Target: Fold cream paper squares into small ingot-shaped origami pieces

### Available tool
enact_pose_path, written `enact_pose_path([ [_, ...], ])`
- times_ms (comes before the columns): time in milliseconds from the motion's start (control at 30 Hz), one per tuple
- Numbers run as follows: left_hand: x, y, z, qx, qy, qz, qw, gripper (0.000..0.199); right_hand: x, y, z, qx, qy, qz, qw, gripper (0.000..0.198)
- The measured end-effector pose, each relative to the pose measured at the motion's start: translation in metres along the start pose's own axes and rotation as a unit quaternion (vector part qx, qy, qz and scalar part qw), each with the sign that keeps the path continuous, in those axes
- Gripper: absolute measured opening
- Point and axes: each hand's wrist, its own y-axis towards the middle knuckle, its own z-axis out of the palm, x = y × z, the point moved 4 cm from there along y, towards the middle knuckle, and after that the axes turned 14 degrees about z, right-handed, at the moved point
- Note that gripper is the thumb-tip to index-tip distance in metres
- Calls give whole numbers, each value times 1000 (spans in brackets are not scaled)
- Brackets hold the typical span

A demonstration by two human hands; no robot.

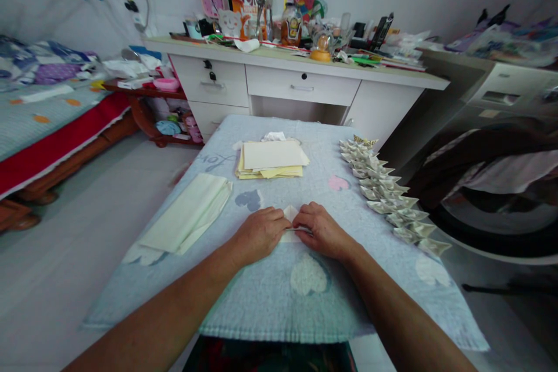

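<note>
A small piece of folded pale paper (290,237) is pinched on its left side by the curled fingers and thumb of the left hand (263,233) and on its right side by those of the right hand (323,231). The paper is held between the two hands, low over the heart-patterned cloth (261,296), its pointed top left showing between the fingertips. A paper stack (274,155) is placed beyond both hands, and folded paper boats (387,192) are lined up to the right.

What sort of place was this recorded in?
Likely a bedroom in someone's home: a bed, a cluttered desk and what looks like a washing machine share the room.
</note>
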Motion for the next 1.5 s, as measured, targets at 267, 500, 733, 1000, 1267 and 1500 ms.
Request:
enact_pose_path([
  [267,6,-1,1,-17,-46,-66,997,16,-4,2,2,-5,-7,32,999,6],
  [500,10,-2,-5,-5,-46,-108,993,16,-20,0,-5,16,0,87,996,8],
  [733,16,-6,-7,3,-5,-125,992,25,-25,0,-9,36,3,115,993,15],
  [1000,17,-7,-6,-31,-5,-124,992,11,-23,1,-10,39,-14,129,991,19],
  [1267,8,3,3,-40,-39,-56,997,9,-14,-1,-2,8,7,101,995,11],
  [1500,6,1,5,-48,-31,-23,998,19,-3,2,1,2,20,45,999,6],
])
